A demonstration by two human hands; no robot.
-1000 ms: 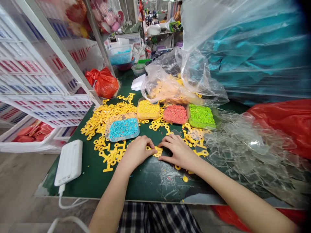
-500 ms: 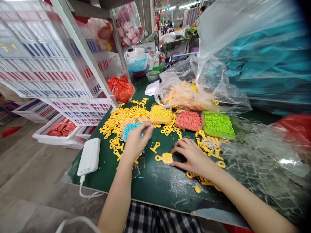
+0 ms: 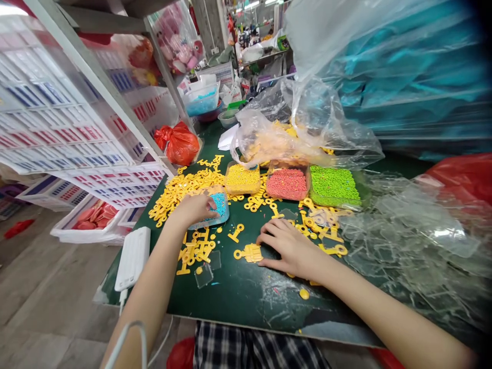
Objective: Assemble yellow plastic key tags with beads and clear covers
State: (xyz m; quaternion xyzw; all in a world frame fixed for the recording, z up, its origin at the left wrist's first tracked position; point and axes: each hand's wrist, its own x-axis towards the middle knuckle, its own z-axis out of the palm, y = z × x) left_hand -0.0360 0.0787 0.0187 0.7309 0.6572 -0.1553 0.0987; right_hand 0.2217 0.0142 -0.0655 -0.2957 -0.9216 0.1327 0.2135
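The left hand (image 3: 194, 209) had travelled from the middle of the mat to the tray of blue beads (image 3: 220, 206), its fingers now lying over the tray (only part of the blue showed past them). Clear plastic squares (image 3: 203, 275) had turned up on the green mat (image 3: 246, 302) among the loose yellow pieces, and the yellow key-shaped piece (image 3: 249, 252) lay uncovered.

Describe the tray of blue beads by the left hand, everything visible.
A shallow, rectangular clear plastic tray holds a layer of tiny round turquoise-blue beads. The left hand covers its left part, fingertips reaching over the beads. The tray lies on a dark green tabletop, with loose yellow plastic pieces against its far and left sides. Whether the fingers grip anything cannot be told.
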